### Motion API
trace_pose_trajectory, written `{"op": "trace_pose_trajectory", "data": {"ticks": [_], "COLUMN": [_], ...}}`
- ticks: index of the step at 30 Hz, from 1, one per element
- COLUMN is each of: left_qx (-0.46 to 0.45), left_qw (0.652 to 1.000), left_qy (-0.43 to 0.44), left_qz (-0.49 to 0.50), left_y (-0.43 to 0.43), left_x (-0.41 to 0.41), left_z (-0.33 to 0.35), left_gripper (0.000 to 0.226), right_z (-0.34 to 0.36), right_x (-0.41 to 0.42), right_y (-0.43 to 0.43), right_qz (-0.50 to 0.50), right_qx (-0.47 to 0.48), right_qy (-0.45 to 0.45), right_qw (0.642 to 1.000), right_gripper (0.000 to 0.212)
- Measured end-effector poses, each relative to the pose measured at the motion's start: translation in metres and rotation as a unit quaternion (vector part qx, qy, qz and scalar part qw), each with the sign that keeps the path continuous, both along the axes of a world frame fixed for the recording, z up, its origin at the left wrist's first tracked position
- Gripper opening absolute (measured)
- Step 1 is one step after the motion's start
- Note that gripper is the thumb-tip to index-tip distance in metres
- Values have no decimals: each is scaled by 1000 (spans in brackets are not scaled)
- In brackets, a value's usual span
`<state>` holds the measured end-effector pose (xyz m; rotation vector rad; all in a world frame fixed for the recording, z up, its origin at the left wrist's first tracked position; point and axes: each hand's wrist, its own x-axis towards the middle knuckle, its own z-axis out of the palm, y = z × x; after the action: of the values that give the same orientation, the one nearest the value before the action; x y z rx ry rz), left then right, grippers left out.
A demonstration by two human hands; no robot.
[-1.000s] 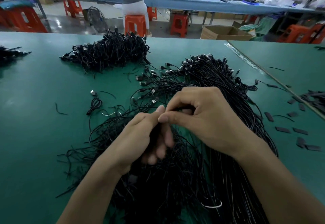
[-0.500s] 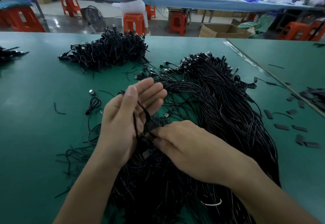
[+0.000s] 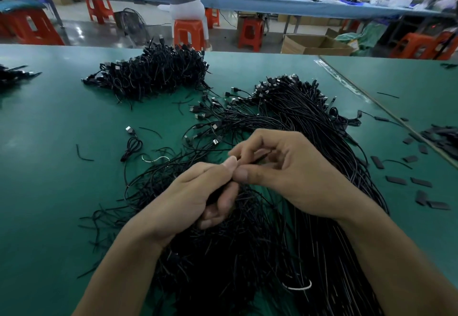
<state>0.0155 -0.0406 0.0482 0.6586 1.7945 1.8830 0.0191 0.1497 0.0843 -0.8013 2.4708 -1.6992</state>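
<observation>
Currently both hands work one thin black cable just above the loose cable pile on the green table. To do this well, hold the strand taut between the two pinches and lift it clear of the pile so neighbouring cables don't snag. The left hand pinches it narrowly, thumb on forefinger, other fingers curled beneath. The right hand pinches the same strand, thumb tips meeting, wrist angled inward.

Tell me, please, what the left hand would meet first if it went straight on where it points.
The right hand: the left hand points up and rightward, and its thumb tip seems to touch the right thumb, where both pinch a black cable. Depth is unclear.
</observation>
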Motion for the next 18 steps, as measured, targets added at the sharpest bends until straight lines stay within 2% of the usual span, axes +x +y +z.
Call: {"op": "trace_pose_trajectory", "data": {"ticks": [2,7,10,14,16,18], "left_qx": [53,83,70,-5,2,51], "left_qw": [997,987,994,997,991,986], "left_qy": [-23,-46,-48,9,-24,-94], "left_qz": [-60,-127,-64,81,134,131], "left_y": [-4,-6,-2,4,6,9], "left_x": [1,1,-2,-3,-3,0], "left_z": [0,-1,-3,-5,-7,-6], "left_gripper": [53,45,47,48,47,52], "right_z": [-2,-3,-4,-7,-10,-11], "right_x": [-1,-3,-5,-4,-1,3], "right_y": [2,4,2,0,-8,-18], "right_qz": [50,84,48,-24,-51,-67], "right_qx": [-33,-3,6,34,36,30], "right_qy": [-47,-45,-29,28,75,120], "right_qw": [997,995,998,999,995,990], "right_gripper": [20,14,15,15,15,14]}}
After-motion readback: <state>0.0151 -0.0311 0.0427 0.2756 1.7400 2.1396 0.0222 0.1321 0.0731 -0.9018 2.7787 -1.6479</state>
